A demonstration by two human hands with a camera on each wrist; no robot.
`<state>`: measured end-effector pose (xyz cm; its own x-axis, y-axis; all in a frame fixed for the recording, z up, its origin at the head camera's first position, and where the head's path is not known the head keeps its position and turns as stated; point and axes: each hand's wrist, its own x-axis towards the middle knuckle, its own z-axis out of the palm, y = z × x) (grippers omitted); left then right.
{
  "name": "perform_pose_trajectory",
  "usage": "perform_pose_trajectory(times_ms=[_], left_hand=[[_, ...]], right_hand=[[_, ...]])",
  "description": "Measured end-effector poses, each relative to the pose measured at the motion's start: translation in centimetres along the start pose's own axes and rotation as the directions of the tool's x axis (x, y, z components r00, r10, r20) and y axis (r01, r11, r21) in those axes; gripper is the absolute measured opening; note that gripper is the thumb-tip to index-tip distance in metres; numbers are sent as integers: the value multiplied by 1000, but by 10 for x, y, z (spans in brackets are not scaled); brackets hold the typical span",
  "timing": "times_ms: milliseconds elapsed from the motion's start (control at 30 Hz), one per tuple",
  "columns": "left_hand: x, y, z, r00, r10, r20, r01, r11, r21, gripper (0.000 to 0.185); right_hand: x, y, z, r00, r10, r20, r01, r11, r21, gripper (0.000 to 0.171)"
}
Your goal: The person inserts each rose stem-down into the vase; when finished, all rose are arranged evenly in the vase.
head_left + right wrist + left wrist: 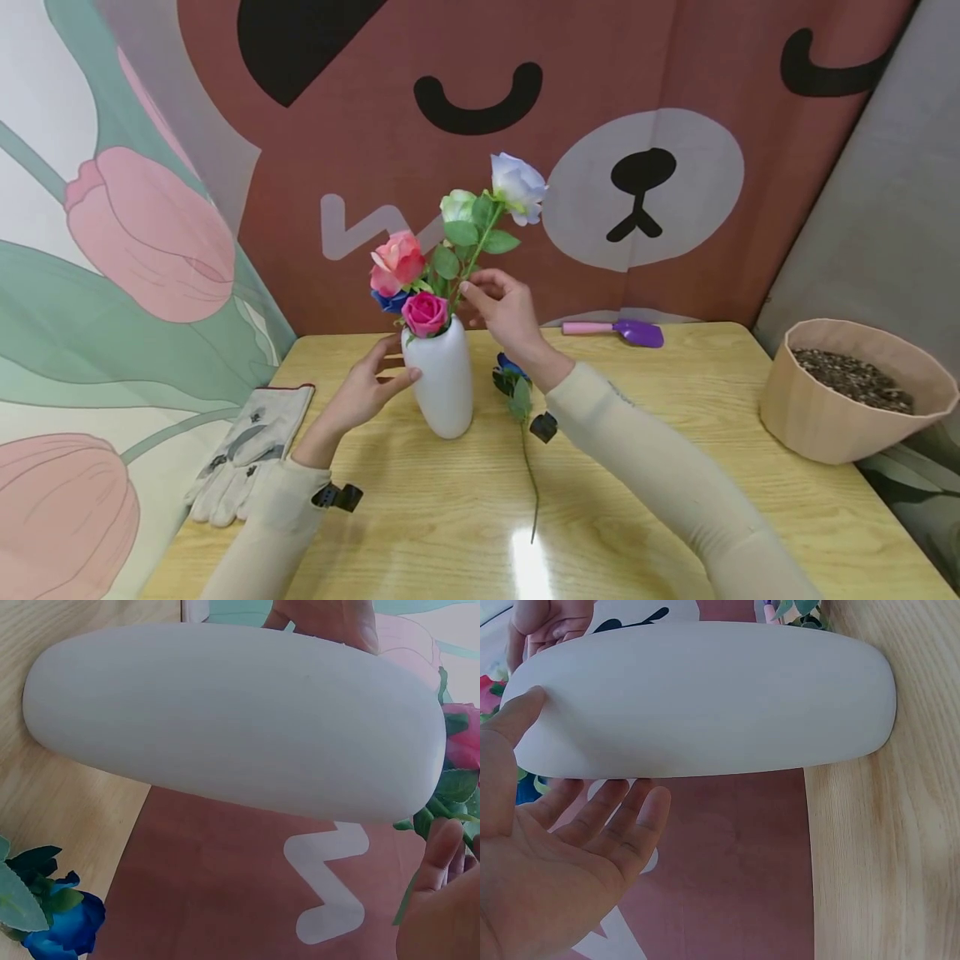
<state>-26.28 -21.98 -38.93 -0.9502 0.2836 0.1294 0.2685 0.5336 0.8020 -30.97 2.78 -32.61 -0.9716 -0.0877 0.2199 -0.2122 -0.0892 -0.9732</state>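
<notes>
A white vase [442,383] stands upright on the table, holding several artificial roses. Near its top, my left hand [369,387] holds it from the left, thumb on the near side and fingers behind; the left wrist view shows the fingertips [654,814] along its edge. Above the rim my right hand [510,312] pinches the stem of a pale white-blue rose [519,187], whose stem leans right out of the vase. A coral rose [397,262], a pink rose [426,314], a blue flower [392,301] and a greenish-white rose [457,206] cluster beside it. The stem's lower end is hidden.
A blue rose [519,392] with a long stem lies right of the vase. At the back is a purple trowel [639,332] with a pink handle. Gloves [251,450] lie at the left edge; a tan pot [817,408] of soil stands at right. A curtain [375,150] hangs behind.
</notes>
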Motion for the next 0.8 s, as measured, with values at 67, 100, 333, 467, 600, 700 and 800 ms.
perform_pose_trajectory(times_ms=[67, 100, 333, 467, 600, 700, 800], left_hand=[[0, 1, 0, 1000, -3, 2, 3, 1000, -1, 71], [0, 1, 0, 1000, -3, 3, 3, 1000, 0, 71], [-1, 2, 1, 1000, -9, 1, 9, 1000, -10, 70], [-1, 1, 0, 1000, 4, 6, -4, 1000, -5, 69], [0, 0, 1, 1000, 2, 14, -1, 1000, -9, 68], [0, -1, 1, 1000, 0, 18, 0, 1000, -17, 68], [0, -1, 0, 1000, 0, 18, 0, 1000, -18, 68]], right_hand=[[0, 0, 1, 1000, 4, -6, -4, 1000, 16, 25], [0, 0, 2, 1000, 5, -9, -5, 1000, 23, 25], [0, -2, 8, 999, -15, -30, 15, 1000, -22, 25], [1, 0, 10, 1000, -22, -21, 21, 998, -58, 23], [3, 3, 11, 1000, -9, 11, 10, 997, -82, 24], [4, 5, 11, 1000, -8, 27, 11, 995, -96, 24], [4, 5, 11, 999, -16, 35, 20, 993, -114, 23]])
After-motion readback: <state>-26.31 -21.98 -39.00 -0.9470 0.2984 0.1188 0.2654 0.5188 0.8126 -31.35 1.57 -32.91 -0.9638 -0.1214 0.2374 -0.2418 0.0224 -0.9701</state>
